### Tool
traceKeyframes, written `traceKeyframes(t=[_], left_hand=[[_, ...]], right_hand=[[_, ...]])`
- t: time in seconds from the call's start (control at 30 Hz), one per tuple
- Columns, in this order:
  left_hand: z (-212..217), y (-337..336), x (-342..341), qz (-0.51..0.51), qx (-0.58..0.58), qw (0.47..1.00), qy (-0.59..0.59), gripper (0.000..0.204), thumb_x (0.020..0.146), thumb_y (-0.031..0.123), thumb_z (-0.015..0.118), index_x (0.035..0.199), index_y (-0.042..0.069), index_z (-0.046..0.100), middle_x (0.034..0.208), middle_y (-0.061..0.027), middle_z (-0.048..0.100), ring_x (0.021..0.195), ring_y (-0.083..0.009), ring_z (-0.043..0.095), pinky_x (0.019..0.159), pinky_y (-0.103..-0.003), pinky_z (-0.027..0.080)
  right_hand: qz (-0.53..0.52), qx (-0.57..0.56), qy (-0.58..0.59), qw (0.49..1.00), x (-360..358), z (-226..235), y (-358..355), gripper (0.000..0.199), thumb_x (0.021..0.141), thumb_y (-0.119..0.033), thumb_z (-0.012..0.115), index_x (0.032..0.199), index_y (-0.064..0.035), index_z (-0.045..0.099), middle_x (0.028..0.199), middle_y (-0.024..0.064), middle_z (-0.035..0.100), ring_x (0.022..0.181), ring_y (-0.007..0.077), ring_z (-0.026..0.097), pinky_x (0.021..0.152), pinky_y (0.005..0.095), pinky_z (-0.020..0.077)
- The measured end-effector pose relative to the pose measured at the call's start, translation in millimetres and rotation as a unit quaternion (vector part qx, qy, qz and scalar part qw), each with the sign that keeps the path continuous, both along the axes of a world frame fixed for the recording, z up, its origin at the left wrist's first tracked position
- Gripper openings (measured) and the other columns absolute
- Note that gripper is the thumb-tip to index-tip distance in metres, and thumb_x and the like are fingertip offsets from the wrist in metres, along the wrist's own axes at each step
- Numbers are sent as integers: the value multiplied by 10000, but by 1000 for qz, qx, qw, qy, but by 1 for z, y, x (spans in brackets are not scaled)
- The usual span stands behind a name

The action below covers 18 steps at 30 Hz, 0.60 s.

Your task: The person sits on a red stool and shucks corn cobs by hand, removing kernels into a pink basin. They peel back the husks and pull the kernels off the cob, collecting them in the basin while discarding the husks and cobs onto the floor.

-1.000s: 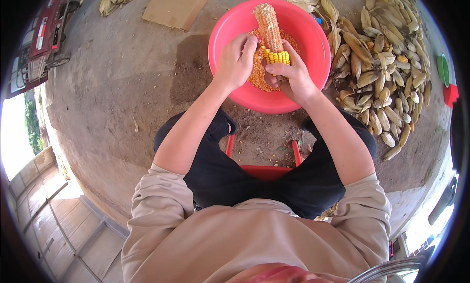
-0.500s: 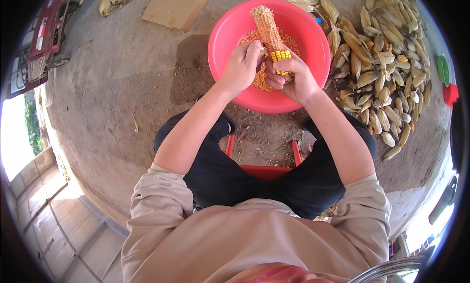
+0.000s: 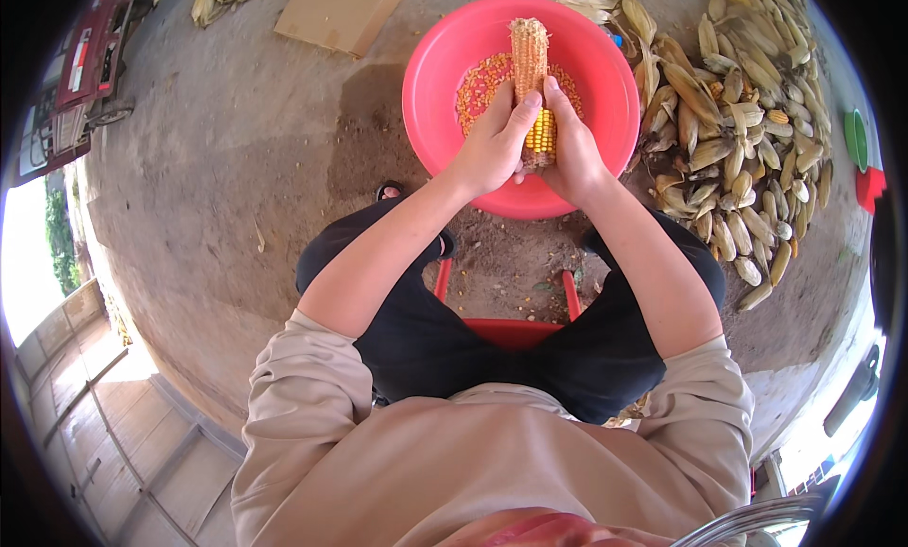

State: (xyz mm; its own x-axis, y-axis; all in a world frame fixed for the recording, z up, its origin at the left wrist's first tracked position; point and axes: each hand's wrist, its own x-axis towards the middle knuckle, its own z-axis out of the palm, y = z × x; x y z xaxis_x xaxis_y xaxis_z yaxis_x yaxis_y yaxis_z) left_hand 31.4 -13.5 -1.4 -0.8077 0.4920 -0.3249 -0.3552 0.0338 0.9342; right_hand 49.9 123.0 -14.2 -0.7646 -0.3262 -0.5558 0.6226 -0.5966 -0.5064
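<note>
Above a pink-red plastic basin (image 3: 423, 121), both my hands are closed around one corn cob (image 3: 530, 65). Its far part is stripped bare. A patch of yellow kernels remains at the near part, between my palms. My left hand (image 3: 498, 142) wraps the cob from the left, thumb lying along its top. From the right, my right hand (image 3: 572, 150) grips it with the thumb pointing up the cob. The fingers underneath are mostly hidden. Loose corn kernels (image 3: 484, 79) cover part of the basin's bottom.
A big heap of husked and unhusked corn ears (image 3: 747, 150) lies right of the basin. A flattened cardboard box (image 3: 339, 13) rests on the floor beyond, left of the basin. A red stool (image 3: 515, 332) is under me. A green basin (image 3: 856, 138) stands at far right.
The cob has turned from leaning left to nearly upright in view. My left hand has moved right and closed on it; my right hand has shifted its hold alongside.
</note>
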Motion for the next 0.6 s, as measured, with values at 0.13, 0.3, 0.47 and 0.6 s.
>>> traceKeyframes(t=[0.13,0.3,0.47,0.6], left_hand=[[-40,6,0,69,6,992,110,461,1075,441,344,1339,70,417,844,-35,553,568,-81,539,420,-220,421],[-20,1,4,26,39,996,-71,473,1072,484,312,1263,87,486,830,-3,564,598,-78,541,415,-223,386],[-21,0,2,21,60,993,-101,521,1049,553,303,1106,87,530,783,0,557,578,-67,530,400,-216,370],[-13,-4,-2,-8,60,993,-101,510,1046,546,312,1158,92,514,787,2,555,577,-64,529,385,-217,362]], right_hand=[[13,66,-3,998,2,8,-5,534,1033,-567,338,1176,-95,546,895,82,657,698,203,672,488,377,566],[0,49,36,998,6,-7,-6,509,1048,-529,346,1189,-77,533,900,87,648,732,202,674,506,384,576],[-23,48,34,998,7,-3,-9,508,1054,-511,346,1156,-53,542,875,93,644,702,214,667,530,387,580],[-13,17,56,998,6,-5,-5,534,1054,-521,333,1131,-38,547,859,105,647,685,222,663,530,390,574]])
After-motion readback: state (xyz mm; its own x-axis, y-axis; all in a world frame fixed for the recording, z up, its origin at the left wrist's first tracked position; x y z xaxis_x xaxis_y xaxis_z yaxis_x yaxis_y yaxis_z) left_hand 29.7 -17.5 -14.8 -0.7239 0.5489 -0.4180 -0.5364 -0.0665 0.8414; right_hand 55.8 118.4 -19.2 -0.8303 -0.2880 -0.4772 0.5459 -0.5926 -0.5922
